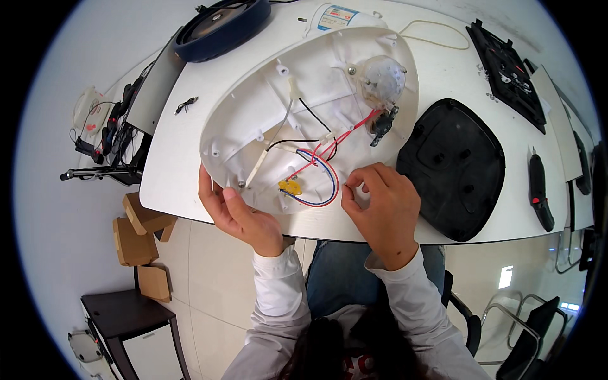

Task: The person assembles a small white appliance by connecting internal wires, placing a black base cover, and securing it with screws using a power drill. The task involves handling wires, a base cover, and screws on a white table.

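A large white plastic housing [244, 120] lies open side up on the table's near part. My left hand [237, 215] is closed on its lower left rim, thumb inside and fingers under the edge. Close to the housing's lower right rim, my right hand [383, 202] holds thumb and forefinger in a pinch; anything between them is too small or hidden to make out. Inside the housing are a small yellow part [290, 187] with red and blue wires [334, 180], a whitish round motor-like unit [383, 81], a black part [382, 126] and a white connector [327, 139] on black leads.
Right of the housing lies a black plastic cover [451, 168], then a black and red screwdriver [538, 193]. Farther back are an open black tool case [506, 75], a white cylindrical container [339, 19] and a dark blue round object [221, 28]. A short black cable [186, 105] rests at left.
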A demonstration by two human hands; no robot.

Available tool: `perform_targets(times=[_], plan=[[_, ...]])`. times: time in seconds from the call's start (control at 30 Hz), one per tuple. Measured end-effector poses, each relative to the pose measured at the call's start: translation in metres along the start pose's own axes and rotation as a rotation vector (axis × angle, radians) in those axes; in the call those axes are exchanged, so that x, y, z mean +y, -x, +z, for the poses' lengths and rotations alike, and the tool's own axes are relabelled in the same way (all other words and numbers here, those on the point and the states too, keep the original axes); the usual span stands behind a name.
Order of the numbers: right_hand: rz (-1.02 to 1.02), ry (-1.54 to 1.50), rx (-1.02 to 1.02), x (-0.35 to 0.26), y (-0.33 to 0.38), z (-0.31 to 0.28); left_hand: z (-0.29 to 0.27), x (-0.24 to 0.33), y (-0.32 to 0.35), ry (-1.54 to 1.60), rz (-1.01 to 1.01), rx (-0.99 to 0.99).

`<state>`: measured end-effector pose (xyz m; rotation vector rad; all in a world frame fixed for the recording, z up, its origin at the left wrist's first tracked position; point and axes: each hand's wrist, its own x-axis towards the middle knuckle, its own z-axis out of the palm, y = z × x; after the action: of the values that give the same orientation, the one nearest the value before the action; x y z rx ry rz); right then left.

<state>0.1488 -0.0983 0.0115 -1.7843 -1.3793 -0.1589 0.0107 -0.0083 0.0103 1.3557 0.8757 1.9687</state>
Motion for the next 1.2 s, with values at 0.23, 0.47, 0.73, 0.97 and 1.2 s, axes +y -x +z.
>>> perform_targets(times=[0.23, 0.47, 0.73, 0.97, 1.2], plan=[[-0.033, -0.014, -0.013, 0.0028, 0.0012, -0.0007, 0.0011, -0.0018, -0.0001, 0.026, 0.001, 0.005], [-0.046, -0.024, -0.002, 0.0016, 0.0021, -0.0003, 0.0004, -0.0016, -0.0004, 0.026, 0.004, 0.005], [0.0, -0.033, -0.027, -0.0005, 0.0031, -0.0026, 0.0001, -0.0014, -0.0003, 0.043, -0.003, -0.001], [-0.005, -0.02, -0.02, -0.0004, 0.0036, -0.0033, 0.002, 0.0012, 0.0005, 0.082, -0.029, -0.004], [-0.031, -0.024, -0.011, 0.0006, 0.0038, -0.0034, 0.0, -0.0019, -0.0001, 0.039, -0.003, 0.002]])
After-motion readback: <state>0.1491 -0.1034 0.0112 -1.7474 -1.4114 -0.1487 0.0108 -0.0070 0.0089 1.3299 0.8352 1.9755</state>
